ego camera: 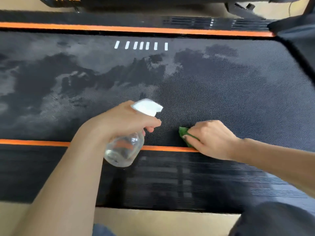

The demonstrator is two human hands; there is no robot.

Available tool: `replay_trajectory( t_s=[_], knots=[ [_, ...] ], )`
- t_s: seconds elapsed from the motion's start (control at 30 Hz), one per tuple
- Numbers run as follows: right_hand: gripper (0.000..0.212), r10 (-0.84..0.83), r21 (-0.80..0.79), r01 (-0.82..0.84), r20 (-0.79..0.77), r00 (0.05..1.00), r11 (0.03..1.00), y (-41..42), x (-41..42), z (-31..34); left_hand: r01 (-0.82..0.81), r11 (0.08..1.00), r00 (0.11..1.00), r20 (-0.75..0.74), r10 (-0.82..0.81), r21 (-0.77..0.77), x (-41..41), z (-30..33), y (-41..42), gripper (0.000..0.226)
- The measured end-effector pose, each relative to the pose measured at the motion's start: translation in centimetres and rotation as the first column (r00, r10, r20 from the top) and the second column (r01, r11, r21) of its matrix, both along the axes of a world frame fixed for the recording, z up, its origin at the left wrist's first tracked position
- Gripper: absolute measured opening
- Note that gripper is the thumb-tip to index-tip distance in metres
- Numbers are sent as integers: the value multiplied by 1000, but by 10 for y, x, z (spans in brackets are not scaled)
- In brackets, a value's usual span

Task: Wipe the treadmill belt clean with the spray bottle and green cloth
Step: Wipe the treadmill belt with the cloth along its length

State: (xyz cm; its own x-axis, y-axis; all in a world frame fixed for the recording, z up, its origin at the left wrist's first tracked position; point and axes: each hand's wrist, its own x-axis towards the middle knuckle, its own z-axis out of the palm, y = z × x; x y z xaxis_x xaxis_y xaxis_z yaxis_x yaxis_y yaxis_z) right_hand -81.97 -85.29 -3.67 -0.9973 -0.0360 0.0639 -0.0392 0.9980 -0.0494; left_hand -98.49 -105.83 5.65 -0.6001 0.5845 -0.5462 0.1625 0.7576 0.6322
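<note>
The black treadmill belt (221, 86) fills the middle of the view, with pale dusty patches on its left half and darker wet areas toward the right. My left hand (126, 120) grips the neck of a clear spray bottle (124, 150) with a white trigger head pointing right, held just above the belt's near edge. My right hand (211, 138) presses a crumpled green cloth (185, 133) onto the belt beside the near orange stripe; most of the cloth is hidden under my fingers.
Orange stripes (42, 143) run along both long edges of the belt. A ribbed black side rail (170, 178) lies nearest me, with tan floor (162, 222) below it. White dash marks (141, 45) sit on the belt's far side. A dark motor cover (298, 36) rises at right.
</note>
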Motion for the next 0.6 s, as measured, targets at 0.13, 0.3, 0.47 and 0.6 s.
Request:
replay_trajectory(
  t_s=[0.13,0.3,0.47,0.6],
  knots=[
    [40,74,-70,-65,134,988,995,-55,-57,0,47,999,999,3,-47,-11,-2,-2,-7,19],
    [40,89,-69,-79,158,983,994,-48,-52,4,67,991,997,31,-64,-112,-4,-5,-22,23],
    [54,-12,27,9,111,994,1000,39,27,0,133,969,991,46,-126,-207,-6,-4,-32,24],
    [49,-96,24,96,5,995,995,52,44,-11,186,956,982,11,-188,-228,-2,-4,-31,22]
  ],
)
